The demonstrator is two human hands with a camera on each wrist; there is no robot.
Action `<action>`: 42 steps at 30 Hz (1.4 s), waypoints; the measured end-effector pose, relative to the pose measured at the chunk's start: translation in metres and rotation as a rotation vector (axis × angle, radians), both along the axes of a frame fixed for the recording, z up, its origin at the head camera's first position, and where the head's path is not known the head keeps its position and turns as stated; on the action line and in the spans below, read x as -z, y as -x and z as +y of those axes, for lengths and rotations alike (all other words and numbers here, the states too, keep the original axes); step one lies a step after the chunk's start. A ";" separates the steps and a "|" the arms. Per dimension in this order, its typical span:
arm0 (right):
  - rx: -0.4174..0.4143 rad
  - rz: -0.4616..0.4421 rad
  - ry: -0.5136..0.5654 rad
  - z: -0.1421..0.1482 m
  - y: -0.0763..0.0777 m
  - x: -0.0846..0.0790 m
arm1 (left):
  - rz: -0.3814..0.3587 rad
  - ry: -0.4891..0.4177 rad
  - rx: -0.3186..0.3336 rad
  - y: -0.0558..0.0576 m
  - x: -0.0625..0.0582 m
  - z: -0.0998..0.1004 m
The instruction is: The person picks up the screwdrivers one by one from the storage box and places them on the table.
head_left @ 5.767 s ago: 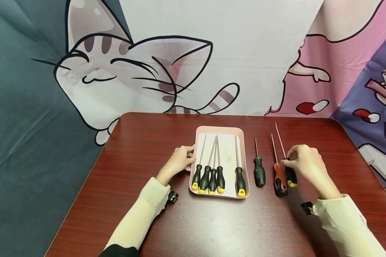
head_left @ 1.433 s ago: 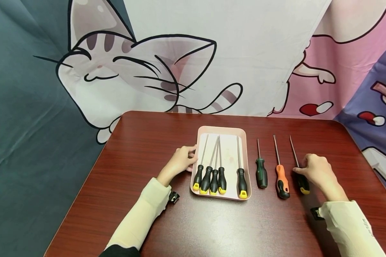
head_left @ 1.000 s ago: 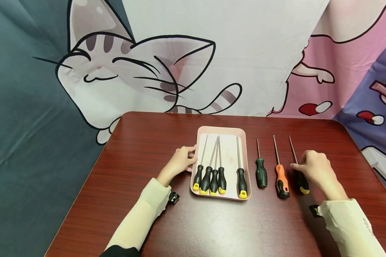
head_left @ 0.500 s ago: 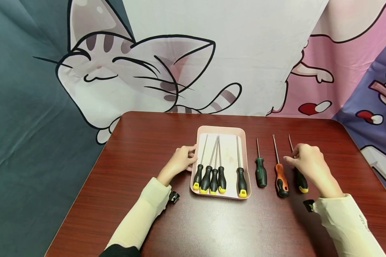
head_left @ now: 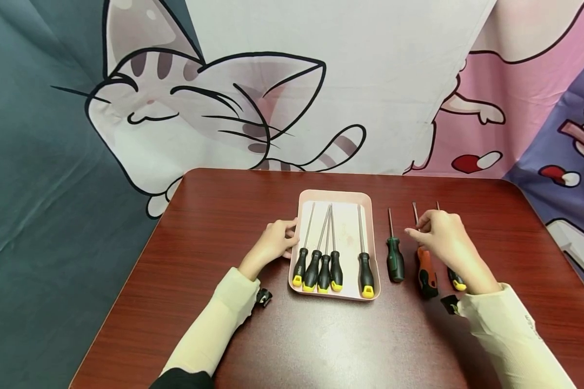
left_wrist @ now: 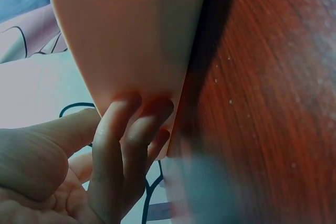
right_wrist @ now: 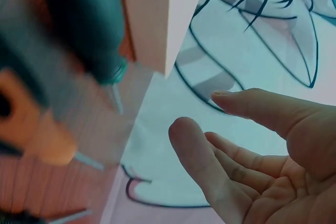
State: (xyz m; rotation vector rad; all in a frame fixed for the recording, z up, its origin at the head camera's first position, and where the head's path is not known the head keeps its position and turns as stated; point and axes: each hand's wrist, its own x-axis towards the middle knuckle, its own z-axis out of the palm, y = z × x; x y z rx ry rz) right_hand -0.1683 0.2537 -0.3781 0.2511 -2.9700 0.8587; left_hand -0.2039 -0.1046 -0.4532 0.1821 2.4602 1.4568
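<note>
Shifting leftward, the right hand nears the orange screwdriver.

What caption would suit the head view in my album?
Left fingers hold a tray of five screwdrivers; right fingers hover empty near three more.

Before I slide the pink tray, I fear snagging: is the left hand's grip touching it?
Touching: the left wrist view shows fingertips of the left hand's grip against the outer wall of the pink tray.

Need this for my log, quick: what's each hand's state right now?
Left hand: holding the tray by its side, fingers against the outer wall.
Right hand: open, holding nothing, above the orange screwdriver.
</note>
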 end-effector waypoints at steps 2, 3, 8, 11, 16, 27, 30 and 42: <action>-0.017 -0.015 0.029 -0.008 -0.001 -0.002 | 0.000 0.000 0.001 0.000 0.000 0.000; -0.030 -0.025 0.046 -0.012 -0.001 -0.003 | -0.001 0.001 0.001 0.000 0.000 0.000; -0.094 -0.060 0.104 -0.032 -0.001 -0.007 | -0.001 0.009 -0.002 0.000 -0.001 0.000; -0.131 -0.071 0.128 -0.043 -0.002 -0.007 | -0.004 0.009 -0.003 -0.001 -0.001 0.000; -0.194 -0.068 0.113 -0.060 -0.003 -0.003 | -0.001 0.010 0.000 -0.001 -0.001 0.000; -0.223 -0.074 -0.029 -0.090 -0.006 0.010 | -0.001 0.012 0.007 -0.001 -0.002 -0.001; -0.218 -0.087 -0.062 -0.095 -0.006 0.015 | -0.003 0.017 0.008 -0.001 -0.002 0.000; -0.257 -0.041 -0.240 -0.110 -0.016 0.028 | -0.009 0.005 0.012 -0.002 -0.002 -0.001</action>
